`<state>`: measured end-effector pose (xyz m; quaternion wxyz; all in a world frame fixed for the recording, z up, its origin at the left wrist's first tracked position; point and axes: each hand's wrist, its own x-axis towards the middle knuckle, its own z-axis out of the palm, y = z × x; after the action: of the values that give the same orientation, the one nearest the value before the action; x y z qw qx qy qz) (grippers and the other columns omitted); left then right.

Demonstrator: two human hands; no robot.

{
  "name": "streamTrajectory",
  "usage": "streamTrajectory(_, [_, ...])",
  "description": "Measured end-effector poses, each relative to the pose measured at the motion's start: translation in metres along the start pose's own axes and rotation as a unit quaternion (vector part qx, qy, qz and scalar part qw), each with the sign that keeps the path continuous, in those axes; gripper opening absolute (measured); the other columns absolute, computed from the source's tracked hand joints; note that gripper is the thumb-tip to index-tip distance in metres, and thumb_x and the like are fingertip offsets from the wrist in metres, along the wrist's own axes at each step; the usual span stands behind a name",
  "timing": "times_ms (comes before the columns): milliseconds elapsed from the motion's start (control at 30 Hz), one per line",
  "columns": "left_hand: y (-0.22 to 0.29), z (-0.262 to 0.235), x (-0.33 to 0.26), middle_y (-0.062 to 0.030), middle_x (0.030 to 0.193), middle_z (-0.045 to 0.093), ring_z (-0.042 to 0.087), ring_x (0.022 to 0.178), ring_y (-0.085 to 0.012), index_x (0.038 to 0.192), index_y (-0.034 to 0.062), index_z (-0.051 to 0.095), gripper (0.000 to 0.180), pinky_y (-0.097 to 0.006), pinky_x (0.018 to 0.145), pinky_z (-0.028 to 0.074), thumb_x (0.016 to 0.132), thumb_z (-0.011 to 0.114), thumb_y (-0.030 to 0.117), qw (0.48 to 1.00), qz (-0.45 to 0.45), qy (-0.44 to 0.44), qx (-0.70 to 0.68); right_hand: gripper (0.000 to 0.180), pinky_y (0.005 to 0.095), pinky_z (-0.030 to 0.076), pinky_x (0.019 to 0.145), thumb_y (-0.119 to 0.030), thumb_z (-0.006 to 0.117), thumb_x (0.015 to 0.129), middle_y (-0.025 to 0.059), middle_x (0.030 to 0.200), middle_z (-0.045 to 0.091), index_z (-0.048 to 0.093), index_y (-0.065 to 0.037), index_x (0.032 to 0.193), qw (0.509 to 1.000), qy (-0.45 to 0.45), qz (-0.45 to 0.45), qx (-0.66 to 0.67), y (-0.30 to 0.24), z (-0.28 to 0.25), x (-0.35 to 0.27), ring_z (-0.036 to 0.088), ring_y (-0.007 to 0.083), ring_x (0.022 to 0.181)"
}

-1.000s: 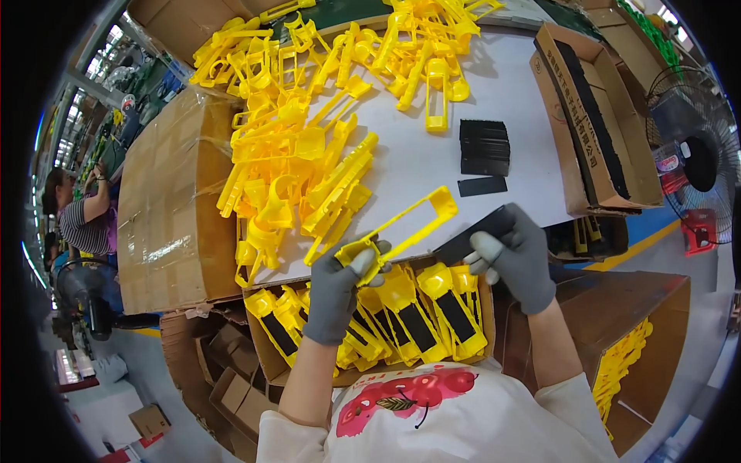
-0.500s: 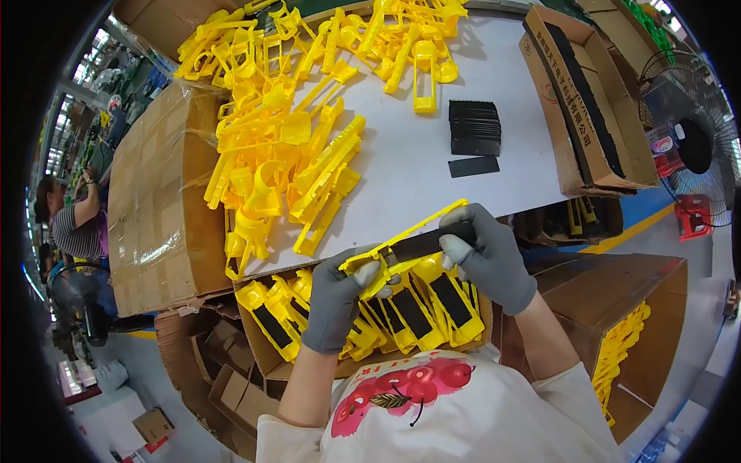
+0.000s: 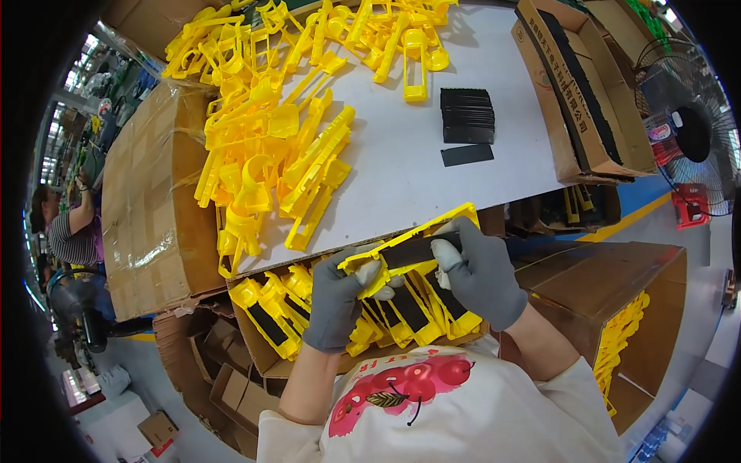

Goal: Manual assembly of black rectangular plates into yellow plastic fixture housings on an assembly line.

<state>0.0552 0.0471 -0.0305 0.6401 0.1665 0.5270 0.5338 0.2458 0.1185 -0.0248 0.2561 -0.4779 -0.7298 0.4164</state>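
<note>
Both my hands wear grey gloves with pale fingertips. A yellow plastic frame [image 3: 426,231] is tilted in front of me over the table's near edge. My left hand [image 3: 332,305] is closed around its left end, the thumb on top. A black strip [image 3: 411,251] lies along the frame's middle. My right hand [image 3: 488,276] grips the right end, with its thumb pressed on the strip and its fingers behind the frame. Beneath my hands, a cardboard box holds several yellow frames [image 3: 266,316] with black strips in them. My hands hide part of these.
Loose yellow frames [image 3: 278,123] are heaped on the white table [image 3: 386,166]. A stack of black strips [image 3: 468,116] and a single strip [image 3: 467,155] lie to the right. Cardboard boxes [image 3: 147,193] flank the table. A fan [image 3: 691,131] stands far right; another person [image 3: 71,228] is far left.
My right hand has drawn down the strip's right end, which stuck out before; the strip now sits closer along the frame. My left hand keeps its grip. The view has shifted slightly.
</note>
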Motion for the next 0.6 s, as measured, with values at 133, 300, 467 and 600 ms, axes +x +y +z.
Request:
streamTrajectory(133, [-0.005, -0.002, -0.002, -0.0157, 0.094, 0.068, 0.07, 0.077, -0.0222, 0.116, -0.0073, 0.06, 0.032, -0.028, 0.064, 0.058, 0.088, 0.062, 0.008, 1.0, -0.016, -0.02, 0.009, 0.018, 0.0342, 0.048, 0.052, -0.02, 0.06, 0.092, 0.0126, 0.065, 0.063, 0.055, -0.003, 0.097, 0.999, -0.033, -0.026, -0.034, 0.006, -0.001, 0.0, 0.064, 0.0262, 0.058])
streamTrajectory(300, [0.0, 0.013, -0.008, -0.0133, 0.09, 0.068, 0.067, 0.074, -0.0169, 0.112, -0.0073, 0.062, 0.031, -0.025, 0.064, 0.054, 0.086, 0.065, 0.009, 0.997, -0.014, 0.017, 0.069, 0.027, 0.0388, 0.048, 0.051, -0.033, 0.064, 0.089, 0.0109, 0.058, 0.06, 0.056, -0.007, 0.094, 0.988, -0.011, -0.059, -0.141, 0.009, -0.004, -0.001, 0.063, 0.0312, 0.055])
streamTrajectory(467, [0.003, 0.009, -0.016, -0.0132, 0.086, 0.068, 0.068, 0.067, -0.0194, 0.107, -0.0067, 0.064, 0.028, -0.025, 0.056, 0.052, 0.082, 0.065, 0.008, 0.997, -0.003, 0.015, 0.07, 0.059, 0.0227, 0.049, 0.06, -0.022, 0.081, 0.072, 0.0028, 0.079, 0.06, 0.056, -0.002, 0.121, 0.967, 0.149, -0.128, -0.161, 0.006, -0.024, 0.005, 0.057, 0.0083, 0.071])
streamTrajectory(600, [0.005, 0.002, -0.021, -0.0123, 0.089, 0.068, 0.069, 0.073, -0.0176, 0.109, -0.0073, 0.064, 0.029, -0.025, 0.061, 0.054, 0.084, 0.068, 0.007, 0.994, -0.046, -0.007, 0.1, 0.03, 0.0223, 0.05, 0.057, -0.015, 0.073, 0.08, 0.0068, 0.075, 0.065, 0.062, -0.002, 0.104, 0.972, -0.142, 0.125, 0.14, 0.022, -0.022, 0.003, 0.062, 0.0092, 0.061])
